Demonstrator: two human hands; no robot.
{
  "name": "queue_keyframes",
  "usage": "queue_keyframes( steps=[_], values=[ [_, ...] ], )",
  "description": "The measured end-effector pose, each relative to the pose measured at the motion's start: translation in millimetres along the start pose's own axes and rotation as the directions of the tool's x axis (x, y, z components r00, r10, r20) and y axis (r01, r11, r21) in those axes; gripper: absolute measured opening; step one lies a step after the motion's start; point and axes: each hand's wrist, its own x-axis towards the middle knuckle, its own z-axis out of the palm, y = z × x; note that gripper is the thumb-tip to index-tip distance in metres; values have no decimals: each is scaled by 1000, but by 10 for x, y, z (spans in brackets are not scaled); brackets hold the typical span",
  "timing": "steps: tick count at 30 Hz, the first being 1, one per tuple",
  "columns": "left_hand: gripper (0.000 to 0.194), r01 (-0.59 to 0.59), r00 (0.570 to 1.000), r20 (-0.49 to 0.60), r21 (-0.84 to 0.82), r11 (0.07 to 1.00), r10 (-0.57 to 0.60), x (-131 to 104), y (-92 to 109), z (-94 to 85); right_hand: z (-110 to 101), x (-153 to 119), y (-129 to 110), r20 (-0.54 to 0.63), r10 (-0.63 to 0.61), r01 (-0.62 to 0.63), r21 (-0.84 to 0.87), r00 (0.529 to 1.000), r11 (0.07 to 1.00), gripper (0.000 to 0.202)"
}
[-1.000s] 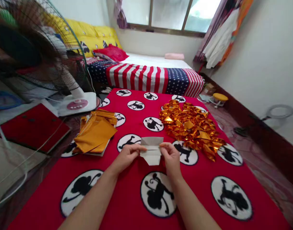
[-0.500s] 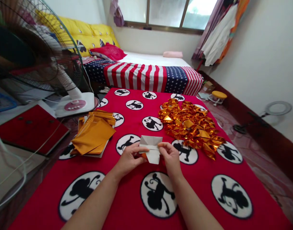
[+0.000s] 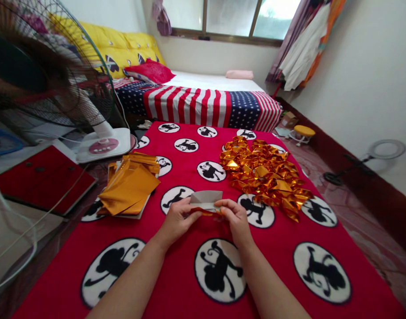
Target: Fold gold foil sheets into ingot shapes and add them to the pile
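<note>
1. Sheets in hand: one. Your left hand [image 3: 179, 221] and right hand [image 3: 235, 217] are pinching opposite ends of the folded sheet [image 3: 205, 198], above the red cloth [image 3: 169, 274].
2. Supplies: one gold paper stack [image 3: 128, 188] is lying left, one shiny folded pile [image 3: 262, 173] right; overlapping is preventing a count of either.
3. Visibility: your fingers are hiding the sheet's ends; the frame is cutting off the one fan [image 3: 105, 144] at left.
4. Clearance: the stack is sitting beside the cloth's left edge; open cloth is extending beyond the sheet, between stack and pile.
</note>
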Motion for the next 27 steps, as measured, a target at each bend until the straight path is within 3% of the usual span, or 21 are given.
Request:
queue_keyframes(
  steps=[6, 12, 19, 27],
  values=[
    [13, 4, 996, -83, -135, 991, -15, 7, -52, 0, -60, -10, -76, 152, 9, -13, 20, 988, 1000, 26],
    [11, -12, 995, -101, -144, 990, -3, 16, -47, -2, -72, -8, -111, 288, -10, 1, 30, 958, 1000, 24],
    [17, 1, 992, -128, -85, 996, -12, 25, -63, -4, -30, 19, -65, 177, -135, 145, -43, 975, 988, 20],
    [17, 71, 991, -106, -70, 995, -78, 10, -35, -14, 36, 7, -62, 47, -134, 137, -65, 990, 988, 26]
  ],
)
